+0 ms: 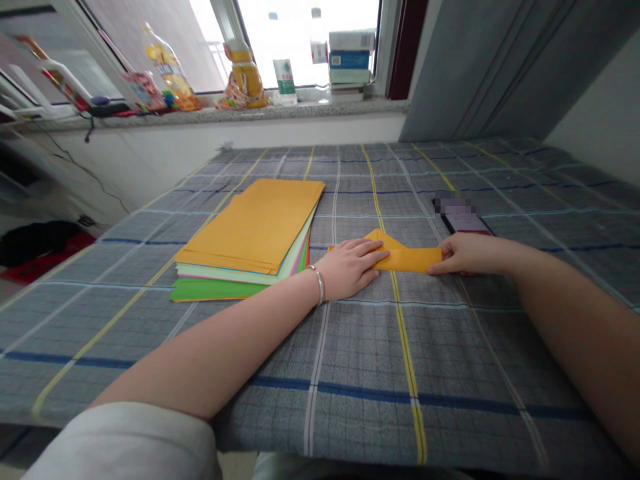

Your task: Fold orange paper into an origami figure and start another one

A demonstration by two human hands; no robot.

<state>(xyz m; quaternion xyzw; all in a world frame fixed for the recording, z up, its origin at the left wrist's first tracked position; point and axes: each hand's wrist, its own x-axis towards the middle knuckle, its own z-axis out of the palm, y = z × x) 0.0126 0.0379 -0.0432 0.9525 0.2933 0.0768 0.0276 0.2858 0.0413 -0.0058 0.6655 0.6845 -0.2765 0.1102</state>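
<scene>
Folded paper: it lies on the checked surface, in front of the person. It is yellow-orange, a long strip with a pointy bit sticking up on the far side.
Left hand: palm down on the left part of the strip, fingers stretched out flat and not gripping.
Right hand: thumb and fingers pinch the right end of the strip.
Paper pile: just left of the left hand, orange on top, with green and pink edges peeking out.
Phone: just behind the right hand.
Folding step: it looks like a fold is being held down and pressed.
Next move: it probably needs the left hand firm and the edges lined up, so the crease is straight.
</scene>
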